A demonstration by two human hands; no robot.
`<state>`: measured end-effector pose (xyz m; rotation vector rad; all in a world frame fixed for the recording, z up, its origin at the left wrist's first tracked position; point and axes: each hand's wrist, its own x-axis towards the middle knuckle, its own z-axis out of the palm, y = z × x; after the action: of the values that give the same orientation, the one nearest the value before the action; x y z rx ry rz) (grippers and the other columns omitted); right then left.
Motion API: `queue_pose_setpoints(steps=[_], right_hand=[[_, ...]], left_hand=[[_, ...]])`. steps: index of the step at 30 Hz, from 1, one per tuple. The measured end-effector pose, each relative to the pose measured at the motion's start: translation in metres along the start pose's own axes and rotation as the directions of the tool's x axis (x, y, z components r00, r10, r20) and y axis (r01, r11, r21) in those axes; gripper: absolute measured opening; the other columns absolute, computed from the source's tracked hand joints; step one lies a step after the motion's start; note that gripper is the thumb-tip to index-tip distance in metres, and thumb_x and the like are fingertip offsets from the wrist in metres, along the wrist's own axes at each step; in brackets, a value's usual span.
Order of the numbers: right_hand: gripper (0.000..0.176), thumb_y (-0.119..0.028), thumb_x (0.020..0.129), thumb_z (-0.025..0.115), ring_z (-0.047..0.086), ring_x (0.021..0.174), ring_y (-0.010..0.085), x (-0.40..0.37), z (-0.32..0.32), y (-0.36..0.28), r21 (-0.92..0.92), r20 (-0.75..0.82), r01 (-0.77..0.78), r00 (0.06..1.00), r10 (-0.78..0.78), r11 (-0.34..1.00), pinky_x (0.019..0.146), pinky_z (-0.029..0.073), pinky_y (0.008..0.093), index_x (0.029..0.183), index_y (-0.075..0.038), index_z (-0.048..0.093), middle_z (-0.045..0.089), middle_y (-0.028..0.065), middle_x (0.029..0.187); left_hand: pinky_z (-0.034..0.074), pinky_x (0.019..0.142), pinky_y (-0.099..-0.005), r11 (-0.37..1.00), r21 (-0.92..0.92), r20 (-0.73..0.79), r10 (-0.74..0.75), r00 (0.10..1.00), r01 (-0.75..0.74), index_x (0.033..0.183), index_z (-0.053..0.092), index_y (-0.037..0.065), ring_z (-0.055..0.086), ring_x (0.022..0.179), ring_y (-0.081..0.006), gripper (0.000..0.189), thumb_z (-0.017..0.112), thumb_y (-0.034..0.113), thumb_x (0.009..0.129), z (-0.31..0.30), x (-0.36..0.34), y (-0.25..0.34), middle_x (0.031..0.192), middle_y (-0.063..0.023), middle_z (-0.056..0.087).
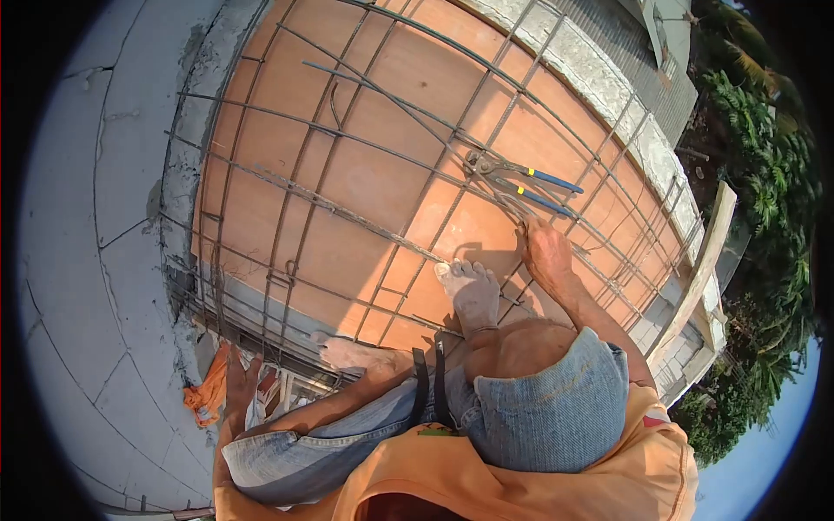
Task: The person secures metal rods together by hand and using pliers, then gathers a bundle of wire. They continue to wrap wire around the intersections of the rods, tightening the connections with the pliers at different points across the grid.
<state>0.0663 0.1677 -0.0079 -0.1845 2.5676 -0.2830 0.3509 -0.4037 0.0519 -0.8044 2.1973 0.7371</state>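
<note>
My right hand (546, 252) is closed, its fingers pinching thin wires (512, 207) that run up toward the pincers. The pincers (479, 165), with blue and yellow handles, lie across the rebar grid (334, 208), their jaws pointing left. Down at the lower left, my left hand (241, 378) is by the slab edge, fingers stretched apart, with nothing visible in it. Next to it hangs an orange cloth (207, 391).
Bare feet (473, 291) stand on the orange panel (365, 182) among the bars. A rough concrete edge (599, 78) runs along the upper right, with a wooden plank (699, 260) beyond. Cracked grey concrete (113, 217) lies left; trees (764, 200) are at right.
</note>
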Motion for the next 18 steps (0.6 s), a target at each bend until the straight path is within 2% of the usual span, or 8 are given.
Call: queue_pose_setpoints(steps=[1,3,5,6,8,12,14,18], right_hand=[[0.02,-0.013,0.084,0.063,0.064,0.08,0.0416,0.001,0.001,0.004,0.018,-0.027,0.028,0.999,-0.027,0.999,0.067,0.052,0.05,0.098,0.001,0.057,0.063,0.0213,0.091],[0.016,-0.011,0.084,0.062,0.064,0.076,0.0399,-0.004,-0.013,0.01,0.055,-0.109,0.049,0.993,-0.042,0.997,0.064,0.052,0.048,0.096,0.0,0.058,0.062,0.0192,0.085],[0.012,-0.009,0.085,0.061,0.064,0.072,0.0382,-0.007,-0.045,0.01,0.083,-0.196,0.068,0.979,-0.05,0.994,0.062,0.051,0.046,0.093,-0.001,0.058,0.062,0.0172,0.079],[0.011,-0.008,0.084,0.061,0.065,0.073,0.0371,-0.008,-0.071,0.008,0.05,-0.208,0.055,0.977,-0.044,0.997,0.061,0.053,0.0449,0.093,-0.001,0.059,0.062,0.0173,0.083],[0.011,-0.007,0.082,0.06,0.066,0.074,0.036,-0.012,-0.108,0.011,0.001,-0.237,-0.015,0.971,0.014,1.0,0.06,0.054,0.0438,0.092,-0.001,0.06,0.063,0.0174,0.087],[0.01,-0.003,0.077,0.061,0.067,0.066,0.0324,0.01,-0.128,0.015,-0.173,-0.443,0.01,0.892,-0.087,0.985,0.054,0.054,0.0417,0.087,-0.002,0.061,0.061,0.0161,0.082],[0.011,-0.002,0.075,0.061,0.067,0.064,0.0315,0.028,-0.124,0.013,-0.199,-0.495,-0.002,0.863,-0.099,0.98,0.052,0.054,0.0419,0.086,-0.002,0.061,0.061,0.0158,0.08],[0.017,-0.005,0.076,0.065,0.065,0.064,0.0308,0.05,-0.103,0.009,-0.14,-0.497,-0.051,0.868,-0.026,0.989,0.057,0.054,0.0407,0.093,-0.006,0.061,0.059,0.011,0.082]], left_hand=[[0.03,0.11,-0.0394,1.0,0.005,0.025,0.022,0.999,-0.022,0.137,0.032,-0.017,0.044,0.128,-0.0402,0.08,0.064,0.039,0.089,-0.004,-0.003,0.018,0.136,-0.0325,0.044],[0.032,0.109,-0.038,0.956,-0.08,0.29,-0.25,0.924,0.283,0.137,0.037,-0.013,0.047,0.126,-0.0381,0.078,0.068,0.037,0.086,-0.019,-0.021,0.076,0.133,-0.0283,0.05],[0.038,0.105,-0.0373,0.972,-0.146,0.593,-0.061,0.803,0.181,0.136,0.042,-0.01,0.05,0.124,-0.0333,0.078,0.07,0.041,0.084,-0.057,-0.033,0.186,0.129,-0.0239,0.055],[0.038,0.105,-0.0373,0.979,-0.132,0.616,-0.04,0.787,0.154,0.136,0.042,-0.01,0.05,0.124,-0.0333,0.078,0.07,0.041,0.084,-0.056,-0.033,0.178,0.129,-0.0239,0.055],[0.044,0.098,-0.0362,0.801,-0.355,0.571,-0.222,0.79,0.482,0.134,0.046,-0.009,0.055,0.119,-0.0287,0.077,0.069,0.045,0.084,-0.056,-0.031,0.152,0.123,-0.0218,0.06],[0.048,0.094,-0.0363,0.897,-0.319,0.575,-0.074,0.815,0.307,0.135,0.046,-0.007,0.059,0.113,-0.0268,0.077,0.067,0.049,0.085,-0.081,0.002,0.203,0.121,-0.0201,0.061],[0.05,0.091,-0.0359,0.934,-0.341,0.403,0.043,0.914,0.106,0.135,0.047,-0.005,0.061,0.11,-0.0272,0.075,0.065,0.049,0.087,-0.088,0.024,0.24,0.118,-0.0197,0.063],[0.05,0.09,-0.0356,0.938,-0.322,0.251,0.212,0.944,-0.125,0.135,0.05,-0.001,0.061,0.111,-0.0269,0.069,0.061,0.049,0.089,-0.092,0.078,0.3,0.116,-0.0191,0.064]])
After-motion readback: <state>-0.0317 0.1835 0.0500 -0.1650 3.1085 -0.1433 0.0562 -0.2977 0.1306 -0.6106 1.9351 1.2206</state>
